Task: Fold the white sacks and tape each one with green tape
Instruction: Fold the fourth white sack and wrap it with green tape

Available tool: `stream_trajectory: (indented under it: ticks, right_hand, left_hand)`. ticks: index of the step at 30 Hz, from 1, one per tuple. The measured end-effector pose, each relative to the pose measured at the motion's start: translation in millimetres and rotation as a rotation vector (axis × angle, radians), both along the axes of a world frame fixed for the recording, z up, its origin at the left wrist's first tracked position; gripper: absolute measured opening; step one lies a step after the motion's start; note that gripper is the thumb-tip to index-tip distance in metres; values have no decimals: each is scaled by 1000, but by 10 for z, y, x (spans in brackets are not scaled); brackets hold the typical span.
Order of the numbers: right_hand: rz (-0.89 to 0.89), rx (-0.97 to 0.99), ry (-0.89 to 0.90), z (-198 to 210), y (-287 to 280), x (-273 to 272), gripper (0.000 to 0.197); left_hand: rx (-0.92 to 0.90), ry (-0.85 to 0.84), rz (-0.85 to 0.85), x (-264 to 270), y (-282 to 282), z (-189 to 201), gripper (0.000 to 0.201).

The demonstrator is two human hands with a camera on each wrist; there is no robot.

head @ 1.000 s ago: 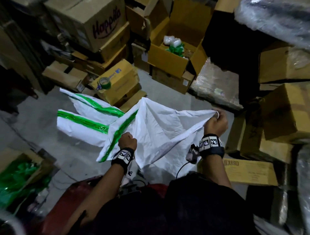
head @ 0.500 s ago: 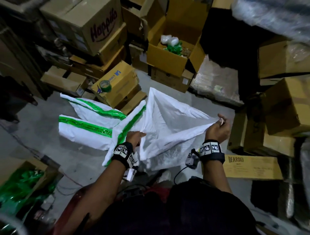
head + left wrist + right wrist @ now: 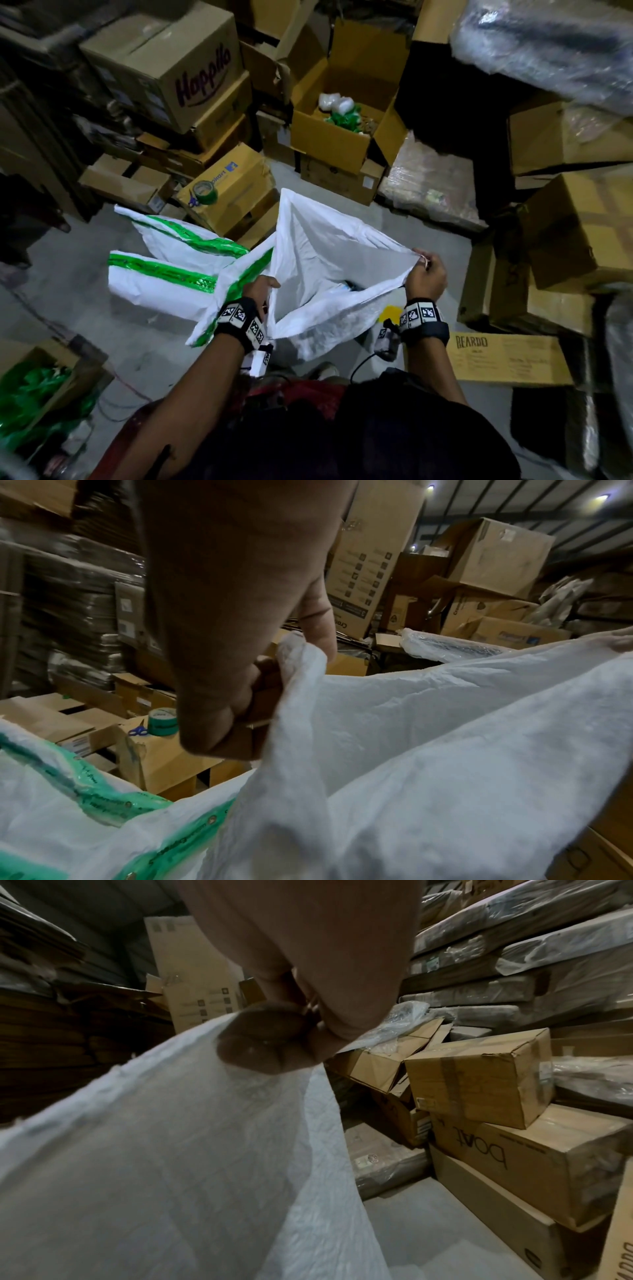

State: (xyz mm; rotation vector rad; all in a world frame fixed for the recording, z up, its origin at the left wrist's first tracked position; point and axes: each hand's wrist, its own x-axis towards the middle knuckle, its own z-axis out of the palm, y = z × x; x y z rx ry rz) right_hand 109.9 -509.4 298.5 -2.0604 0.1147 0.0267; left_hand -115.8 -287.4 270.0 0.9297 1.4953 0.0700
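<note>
Two taped sacks [image 3: 161, 274] lay done on the floor, far left; green tape roll [image 3: 205, 192] sat on a box behind them; left hand [image 3: 262, 291] gripped the open sack [image 3: 318, 260] at one edge, right hand [image 3: 426, 277] pinched the opposite corner; sack was held up mid-air, its fold barely started, I'd say; its closing tape not yet applied.

Three white sacks [image 3: 322, 246], two hands [image 3: 260, 287], one green tape roll [image 3: 205, 192], one pair of scissors [image 3: 137, 731]

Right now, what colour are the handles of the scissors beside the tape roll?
Blue. The scissors lie beside the green tape roll; the left wrist view shows them best.
</note>
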Motion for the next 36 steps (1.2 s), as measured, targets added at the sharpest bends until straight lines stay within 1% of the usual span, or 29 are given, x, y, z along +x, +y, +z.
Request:
stream_trajectory:
  ticks: [1, 2, 4, 6, 8, 9, 10, 12, 13, 16, 18, 20, 21, 22, 23, 24, 25, 26, 27, 28, 29, 30, 31, 32, 34, 36]
  right_hand:
    - [11, -1, 1, -12, 9, 7, 29]
    - [21, -3, 4, -12, 19, 14, 29]
    - [38, 0, 11, -7, 48, 33, 31]
    - [47, -3, 21, -5, 92, 44, 33]
    - [53, -13, 27, -13, 143, 43, 32]
    - [56, -20, 32, -29, 169, 47, 32]
    - [56, -27, 43, -33, 193, 42, 31]
    - [62, -28, 59, -50, 245, 21, 31]
    - [67, -27, 64, -58, 269, 4, 31]
    - [72, -37, 89, -95, 293, -39, 31]
    - [67, -55, 106, -114, 276, -39, 29]
    - [83, -42, 145, -147, 230, -25, 20]
    - [104, -41, 162, -160, 213, -16, 15]
    - [127, -86, 178, -177, 194, -14, 13]
    - [141, -145, 169, -201, 173, -16, 20]
    - [134, -229, 180, -204, 147, -26, 32]
    - [109, -319, 199, -211, 117, -24, 41]
    - [94, -439, 234, -207, 103, -26, 42]
    - [92, -578, 283, -203, 95, -37, 38]
    - [98, -720, 344, -193, 97, -55, 38]
    - [104, -836, 404, -167, 119, -76, 42]
    - [122, -919, 423, -130, 167, -109, 48]
    - [168, -977, 399, -115, 232, -134, 53]
    - [246, -1029, 322, -125, 305, -151, 58]
    - [484, -1091, 164, -134, 480, -196, 65]
    - [712, -1061, 97, -120, 662, -218, 71]
  left_hand:
    - [2, -2, -6, 31, -6, 74, 49]
    - [7, -9, -7, 56, -6, 129, 39]
    - [19, -14, -11, 68, 22, 213, 13]
    - [21, 0, -15, 49, 102, 181, 17]
    - [13, -8, 3, 50, 164, 126, 7]
    - [20, -11, 1, 47, 181, 103, 6]
    - [49, -20, -7, 41, 209, 61, 6]
    - [188, -21, -54, -1, 273, -3, 13]
    - [288, 19, -79, -35, 318, -31, 16]
    - [626, 254, -175, -154, 421, 9, 18]
    - [804, 346, -179, -218, 501, 71, 19]
    - [850, 401, -138, -290, 604, 102, 24]
    - [803, 425, -114, -341, 677, 80, 33]
    - [730, 430, -98, -395, 746, 51, 45]
    - [648, 424, -105, -465, 821, -2, 54]
    - [591, 410, -140, -530, 879, -66, 56]
    - [548, 391, -196, -578, 918, -105, 53]
    - [532, 350, -262, -615, 938, -145, 48]
    - [537, 302, -327, -651, 930, -169, 46]
    - [562, 274, -396, -691, 912, -203, 44]
    - [595, 267, -471, -719, 873, -206, 39]
    - [633, 273, -548, -748, 839, -218, 33]
    - [661, 276, -616, -779, 804, -232, 29]
    - [676, 271, -674, -816, 774, -252, 26]
    - [680, 256, -756, -912, 742, -296, 26]
    - [696, 272, -814, -1016, 758, -358, 27]
